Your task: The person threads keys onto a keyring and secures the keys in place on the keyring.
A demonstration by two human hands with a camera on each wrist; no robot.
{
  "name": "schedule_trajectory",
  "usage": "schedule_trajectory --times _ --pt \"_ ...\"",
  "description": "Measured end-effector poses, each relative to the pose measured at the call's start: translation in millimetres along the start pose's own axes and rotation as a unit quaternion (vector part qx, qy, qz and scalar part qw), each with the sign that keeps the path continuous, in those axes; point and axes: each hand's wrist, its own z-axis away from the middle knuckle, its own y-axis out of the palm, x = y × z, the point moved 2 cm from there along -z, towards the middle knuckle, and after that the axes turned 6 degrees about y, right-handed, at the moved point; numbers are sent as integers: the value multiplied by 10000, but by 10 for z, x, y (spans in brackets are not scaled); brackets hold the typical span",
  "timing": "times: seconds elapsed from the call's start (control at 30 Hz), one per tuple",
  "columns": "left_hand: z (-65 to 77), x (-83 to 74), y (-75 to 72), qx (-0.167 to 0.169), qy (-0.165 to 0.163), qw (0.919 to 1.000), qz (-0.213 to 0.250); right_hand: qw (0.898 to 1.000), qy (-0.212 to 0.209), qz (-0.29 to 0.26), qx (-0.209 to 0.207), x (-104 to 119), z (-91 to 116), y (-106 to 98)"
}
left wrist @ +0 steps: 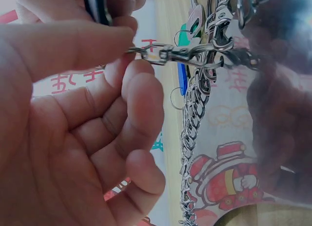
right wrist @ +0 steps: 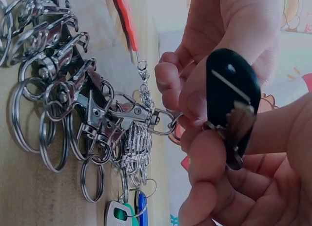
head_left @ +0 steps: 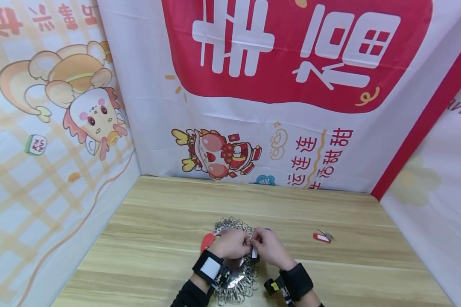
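Black key tag [right wrist: 229, 97] sits pinched in the right hand [head_left: 270, 247], thumb and curled fingers clamped on it, a small metal ring at its lower end, near centre of the wooden table [head_left: 157, 238]. Left hand [head_left: 230, 244] is right beside it, touching; its thumb and fingertips [left wrist: 139, 65] are closed on the loop end of a metal swivel clasp [left wrist: 183, 54]. Right wrist view shows the same clasp [right wrist: 139, 116] stretched between the pile and the hands, its ring end at the fingers by the black tag; cannot tell if ring and clasp are already joined. Both wrists wear black straps [head_left: 209, 266]. Under and just beyond the hands lies a heap of silver clasps and split rings [head_left: 234, 226], spread from the near table edge to past the knuckles, many rings overlapping. A red key tag [head_left: 206, 241] pokes out at the left of the left hand, touching the heap. Green and blue tags [right wrist: 127, 214] hang among the rings, seen in the wrist views only. Right of the hands, well apart, a second red tag with a metal clip [head_left: 322, 236] lies alone on the wood. Far side: printed cloth backdrop [head_left: 292, 85] with red panel, white characters and cartoon figures, standing at the table's far edge and both sides.
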Motion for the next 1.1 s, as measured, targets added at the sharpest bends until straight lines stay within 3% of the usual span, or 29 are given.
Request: schedule_trajectory --times 0.2,0.47,0.7,0.97,1.1 --pt "-4 8 17 -31 -19 10000 -86 9999 90 74 30 4 11 -8" --pt "-11 24 26 -62 -51 9998 -178 9998 -155 113 79 2 18 -12" --pt "-12 31 17 45 -105 9999 -84 9993 -157 107 326 -8 1 -6" --pt "-18 11 -8 57 259 9981 -554 9998 -184 -2 35 -6 -1 12" --pt "-38 14 -30 134 342 9979 -541 9999 -108 -107 -24 -21 -29 10"
